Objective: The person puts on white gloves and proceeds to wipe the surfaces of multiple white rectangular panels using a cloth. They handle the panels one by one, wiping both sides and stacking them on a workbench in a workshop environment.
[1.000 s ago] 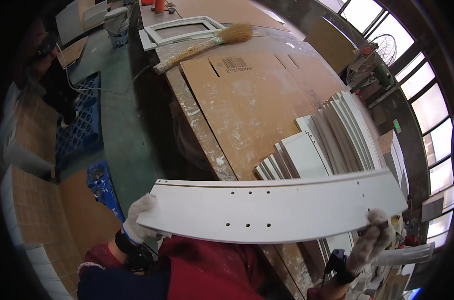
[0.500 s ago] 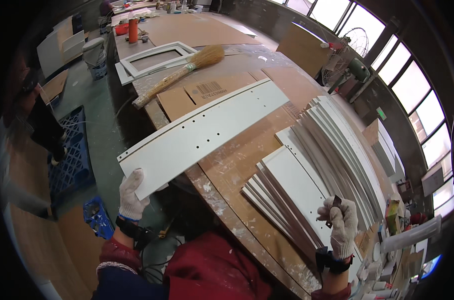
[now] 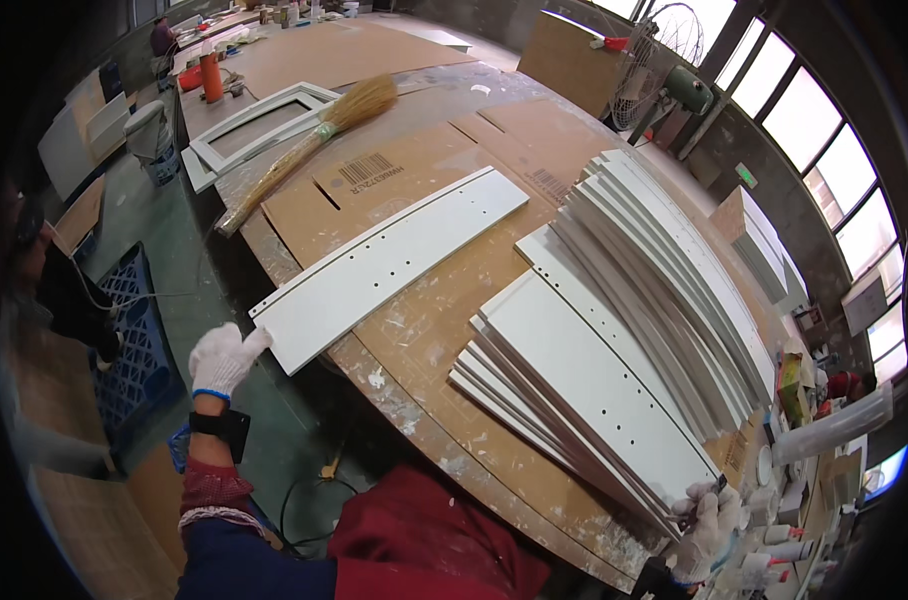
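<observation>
The left hand in a white knit glove with a blue cuff has its thumb at the near-left corner of a long, slightly curved white board with dark drilled holes; I cannot tell whether it pinches that end or only touches it. The right hand in a white knit glove bends around the near end of a fanned pile of white curved boards, a small dark object showing at its fingertips; how firmly it holds either is unclear.

The single board lies on a brown corrugated cardboard sheet, its near end jutting past the edge of the paint-spotted wooden bench; that overhang probably leaves fingers room below the corner. The cardboard likely guards the white faces, and the fanning seems to keep each board's edge within reach.

A wedge of bare cardboard parts the single board from the pile, allowing some sideways shift. Beyond the board's far-left side, a straw brush with a long wooden handle and a white rectangular frame limit movement. Past the left edge, the green floor drops away, with a blue plastic lattice pallet on it.
</observation>
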### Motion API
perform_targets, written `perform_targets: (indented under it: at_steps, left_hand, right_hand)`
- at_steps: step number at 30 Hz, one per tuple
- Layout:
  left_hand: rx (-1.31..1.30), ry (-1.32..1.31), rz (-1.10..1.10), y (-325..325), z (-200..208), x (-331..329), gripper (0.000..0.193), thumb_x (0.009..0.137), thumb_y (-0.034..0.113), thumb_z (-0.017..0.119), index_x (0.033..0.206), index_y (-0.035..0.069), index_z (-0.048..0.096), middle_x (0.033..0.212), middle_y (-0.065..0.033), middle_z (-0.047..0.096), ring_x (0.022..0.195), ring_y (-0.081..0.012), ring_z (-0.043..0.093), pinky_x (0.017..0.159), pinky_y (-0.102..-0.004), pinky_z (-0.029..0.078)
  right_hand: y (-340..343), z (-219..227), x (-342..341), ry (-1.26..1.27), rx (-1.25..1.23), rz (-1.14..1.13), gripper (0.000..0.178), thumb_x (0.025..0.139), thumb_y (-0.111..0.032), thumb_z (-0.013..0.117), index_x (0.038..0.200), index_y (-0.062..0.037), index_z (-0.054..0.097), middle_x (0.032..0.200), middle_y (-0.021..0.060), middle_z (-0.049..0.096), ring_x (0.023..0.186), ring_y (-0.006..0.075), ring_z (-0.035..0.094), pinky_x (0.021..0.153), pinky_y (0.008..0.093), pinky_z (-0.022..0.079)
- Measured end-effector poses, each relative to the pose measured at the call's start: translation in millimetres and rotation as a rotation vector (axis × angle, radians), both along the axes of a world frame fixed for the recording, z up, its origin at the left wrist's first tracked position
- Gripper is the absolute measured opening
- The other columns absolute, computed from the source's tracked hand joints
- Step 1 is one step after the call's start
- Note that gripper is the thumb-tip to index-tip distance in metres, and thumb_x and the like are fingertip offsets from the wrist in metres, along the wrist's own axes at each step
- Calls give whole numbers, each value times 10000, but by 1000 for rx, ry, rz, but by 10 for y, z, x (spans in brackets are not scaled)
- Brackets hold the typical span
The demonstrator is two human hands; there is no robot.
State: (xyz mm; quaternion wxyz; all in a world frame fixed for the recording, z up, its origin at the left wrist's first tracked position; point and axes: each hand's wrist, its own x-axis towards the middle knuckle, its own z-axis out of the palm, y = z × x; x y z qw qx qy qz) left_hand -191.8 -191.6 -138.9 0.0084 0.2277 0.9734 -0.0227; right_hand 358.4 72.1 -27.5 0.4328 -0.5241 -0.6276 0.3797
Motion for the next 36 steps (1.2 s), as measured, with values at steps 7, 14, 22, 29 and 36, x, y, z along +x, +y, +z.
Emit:
perform_targets:
  at_steps: [7,14,22,29,36]
  left_hand:
    - [213,-38,-991,1957,373,135,838,857,588,491,1408,-25,339,1473,-265,302,1379,-382,285,1118,-470,240]
    - [-36,-67,-912,3481,18,-42,895,844,662,419,1456,24,282,1536,-186,214,1417,-328,210,1078,-665,139]
    - [-49,-146,-739,2594,-20,-583,957,857,688,351,1463,-35,190,1537,-229,159,1438,-340,140,1138,-553,117]
    - [-395,-212,-241,620,354,-904,762,887,562,435,1365,-29,392,1440,-212,384,1319,-335,390,1038,-527,321]
    - [596,-869,437,-393,-70,-514,537,893,559,535,1015,48,643,745,-51,620,643,-190,596,536,-306,467]
  right_hand:
    - [-157,2,-1,106,-10,-54,219,942,-198,555,1033,-1,528,858,99,599,657,158,571,563,266,473]
    - [-308,120,13,133,-45,-220,236,931,-193,581,1064,-5,530,914,117,602,722,192,570,644,318,481]
    - [-174,-14,159,24,-17,-240,316,933,-219,568,1130,20,505,971,143,606,828,235,559,734,347,477]
    - [-145,-4,108,129,-144,-169,333,915,-205,602,1107,52,514,978,173,605,841,254,571,740,381,487]
    - [-146,-20,116,153,-68,-126,322,915,-230,594,1016,75,570,857,139,624,743,224,580,685,331,489]
